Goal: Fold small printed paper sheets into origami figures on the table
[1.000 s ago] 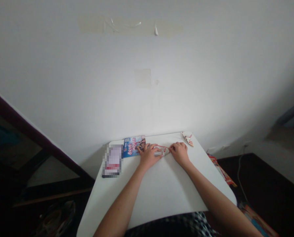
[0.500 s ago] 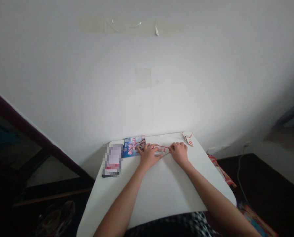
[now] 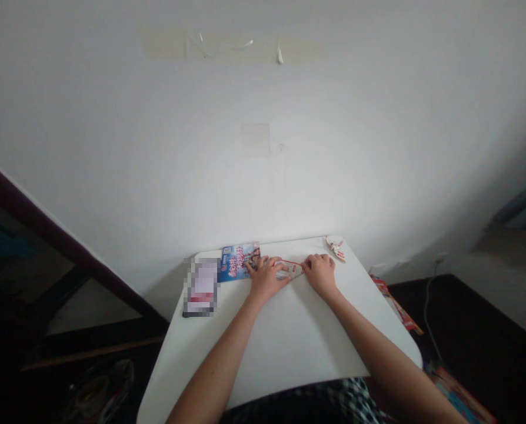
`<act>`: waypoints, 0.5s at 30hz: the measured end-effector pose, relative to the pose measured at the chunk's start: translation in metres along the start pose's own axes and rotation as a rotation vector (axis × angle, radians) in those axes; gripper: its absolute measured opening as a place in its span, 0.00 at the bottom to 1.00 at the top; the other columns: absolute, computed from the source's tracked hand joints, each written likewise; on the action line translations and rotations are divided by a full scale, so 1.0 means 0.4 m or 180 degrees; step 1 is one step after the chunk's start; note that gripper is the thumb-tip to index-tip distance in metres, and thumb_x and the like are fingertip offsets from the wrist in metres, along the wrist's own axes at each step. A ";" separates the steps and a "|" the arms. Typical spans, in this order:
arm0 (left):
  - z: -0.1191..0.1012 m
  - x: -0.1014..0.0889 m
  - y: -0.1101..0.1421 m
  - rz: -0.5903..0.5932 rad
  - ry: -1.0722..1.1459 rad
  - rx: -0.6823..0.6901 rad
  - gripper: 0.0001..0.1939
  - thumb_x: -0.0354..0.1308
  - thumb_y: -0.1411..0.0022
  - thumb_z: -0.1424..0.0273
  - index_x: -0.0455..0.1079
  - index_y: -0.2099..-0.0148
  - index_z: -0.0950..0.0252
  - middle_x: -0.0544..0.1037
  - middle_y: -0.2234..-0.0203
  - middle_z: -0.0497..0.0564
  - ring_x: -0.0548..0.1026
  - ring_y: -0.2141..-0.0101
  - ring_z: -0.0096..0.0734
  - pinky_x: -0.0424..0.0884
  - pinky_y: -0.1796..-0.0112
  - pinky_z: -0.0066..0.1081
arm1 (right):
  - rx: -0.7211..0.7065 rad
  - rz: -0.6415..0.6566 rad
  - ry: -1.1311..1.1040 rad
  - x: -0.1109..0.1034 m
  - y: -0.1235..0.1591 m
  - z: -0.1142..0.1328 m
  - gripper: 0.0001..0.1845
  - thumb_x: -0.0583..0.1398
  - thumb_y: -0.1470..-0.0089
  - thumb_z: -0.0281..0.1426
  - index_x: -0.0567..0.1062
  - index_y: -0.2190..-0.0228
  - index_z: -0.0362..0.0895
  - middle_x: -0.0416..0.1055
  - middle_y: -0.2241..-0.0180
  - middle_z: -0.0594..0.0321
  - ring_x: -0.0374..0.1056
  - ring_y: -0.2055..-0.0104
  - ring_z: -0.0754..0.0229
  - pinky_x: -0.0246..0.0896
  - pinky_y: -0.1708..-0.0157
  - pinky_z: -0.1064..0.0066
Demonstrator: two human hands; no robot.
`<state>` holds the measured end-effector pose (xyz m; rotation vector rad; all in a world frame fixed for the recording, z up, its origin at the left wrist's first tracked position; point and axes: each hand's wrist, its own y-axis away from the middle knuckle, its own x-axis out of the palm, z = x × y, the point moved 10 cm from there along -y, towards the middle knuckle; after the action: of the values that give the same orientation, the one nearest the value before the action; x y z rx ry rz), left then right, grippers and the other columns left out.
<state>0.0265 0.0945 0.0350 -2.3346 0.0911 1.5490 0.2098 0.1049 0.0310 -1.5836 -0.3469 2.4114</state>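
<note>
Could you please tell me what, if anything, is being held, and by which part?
The right hand seems to pinch the right tip of the tapered, red-edged whitish paper; the left hand rests on it.

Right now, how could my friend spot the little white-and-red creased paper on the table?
Find the white table with rounded corners. Look at its far right corner, just past the person's right hand. The white-and-red creased paper there is small and bunched up, unlike the flat blue printed leaflet toward the left.
</note>
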 end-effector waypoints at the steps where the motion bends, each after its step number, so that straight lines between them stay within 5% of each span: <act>1: -0.001 0.000 0.001 -0.0011 -0.0003 0.0008 0.14 0.67 0.41 0.54 0.79 0.53 0.44 0.75 0.40 0.44 0.63 0.37 0.55 0.36 0.36 0.78 | 0.0012 0.0031 0.0012 0.002 0.000 0.000 0.09 0.61 0.38 0.36 0.78 0.68 0.47 0.78 0.61 0.53 0.64 0.50 0.44 0.50 0.44 0.46; 15: -0.005 0.003 0.006 -0.0029 -0.0067 0.0020 0.14 0.67 0.40 0.54 0.79 0.51 0.43 0.75 0.39 0.43 0.62 0.35 0.56 0.35 0.36 0.78 | 0.0075 0.0116 0.0264 -0.007 0.016 0.013 0.17 0.61 0.37 0.47 0.78 0.63 0.47 0.77 0.58 0.55 0.63 0.46 0.48 0.43 0.38 0.49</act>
<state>0.0282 0.0918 0.0340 -2.3101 0.0798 1.5664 0.2058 0.0976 0.0335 -1.6876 -0.2757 2.3587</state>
